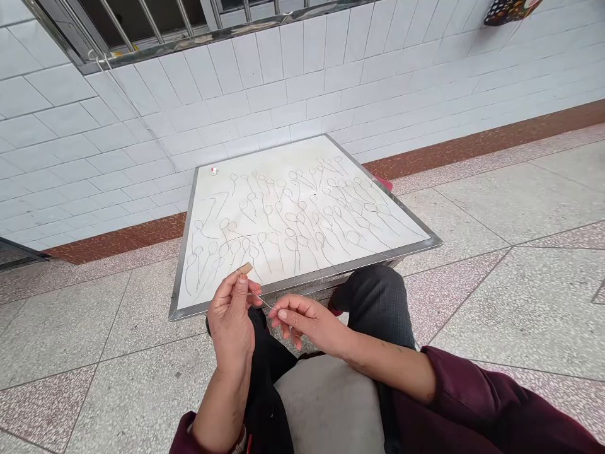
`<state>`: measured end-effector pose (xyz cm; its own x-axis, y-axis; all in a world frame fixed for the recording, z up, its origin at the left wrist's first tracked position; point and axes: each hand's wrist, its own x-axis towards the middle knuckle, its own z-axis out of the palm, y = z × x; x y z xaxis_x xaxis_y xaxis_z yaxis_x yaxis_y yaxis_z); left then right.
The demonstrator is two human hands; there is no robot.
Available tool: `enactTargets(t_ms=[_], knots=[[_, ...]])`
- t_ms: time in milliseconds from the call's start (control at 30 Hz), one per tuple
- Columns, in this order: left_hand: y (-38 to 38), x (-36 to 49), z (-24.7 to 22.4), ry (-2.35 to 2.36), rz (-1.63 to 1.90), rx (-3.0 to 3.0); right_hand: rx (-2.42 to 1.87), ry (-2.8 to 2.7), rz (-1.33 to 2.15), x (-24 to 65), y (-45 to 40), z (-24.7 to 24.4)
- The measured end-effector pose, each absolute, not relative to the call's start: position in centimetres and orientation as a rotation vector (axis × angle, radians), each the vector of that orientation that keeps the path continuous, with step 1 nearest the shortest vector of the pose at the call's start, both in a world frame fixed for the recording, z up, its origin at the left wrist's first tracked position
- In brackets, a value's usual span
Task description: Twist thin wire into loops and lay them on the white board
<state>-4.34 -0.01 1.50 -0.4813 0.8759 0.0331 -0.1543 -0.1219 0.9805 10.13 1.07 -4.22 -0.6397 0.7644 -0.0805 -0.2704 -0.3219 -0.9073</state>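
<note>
Between the thumb and fingers of my left hand (232,321) is a small tan block (244,269), held over the table's front edge. A thin wire (261,299) runs from there down to my right hand (309,320), whose thumb and index finger pinch its other end. The remaining right fingers curl loosely below. Whether the wire is wound round the block is hidden by my left fingers. Beyond both hands, many thin wire pieces with round loops and long tails lie spread on the white tabletop (274,162).
A metal rim (302,281) edges the square table, which stands against a white tiled wall (265,98). A small red-and-white object (214,171) sits at its far left corner. My knees (378,302) reach under the front edge, and a grey cloth (331,403) covers my lap.
</note>
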Motion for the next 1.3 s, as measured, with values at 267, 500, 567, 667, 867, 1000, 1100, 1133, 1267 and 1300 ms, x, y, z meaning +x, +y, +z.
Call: enactTargets(t_ms=[267,500,567,667,867,1000,1100,1133,1267,1300], knots=[[0.2,-3.6,1.5,1.214,1.725,0.787,-0.589,-1.034,2.242,9.9,0.9,-3.7],[0.0,-2.8,1.8,1.197,1.667,0.784,-0.557,-0.950,2.386,10.3,0.9,-3.2],[0.0,-2.6,1.8,1.188,1.664,0.791,-0.553,-0.939,2.413,10.3,0.9,-3.0],[0.0,-2.3,1.6,1.186,1.678,0.807,-0.561,-0.939,2.415,10.3,0.9,-2.9],[0.0,-1.7,1.7,1.255,1.761,0.760,-0.605,-1.031,2.335,9.9,0.9,-2.8],[0.2,-1.4,1.7,1.280,1.828,0.722,-0.683,-1.020,2.319,9.7,0.9,-2.8],[0.2,-1.4,1.5,1.317,1.838,0.749,-0.724,-1.009,2.329,9.6,1.0,-2.8],[0.1,-1.4,1.4,1.337,1.835,0.759,-0.732,-1.002,2.333,9.6,1.0,-2.8],[0.1,-1.4,1.3,1.378,1.851,0.770,-0.761,-0.967,2.334,9.5,0.9,-2.8],[0.2,-1.4,1.4,1.380,1.856,0.766,-0.771,-0.962,2.330,9.5,0.9,-2.7]])
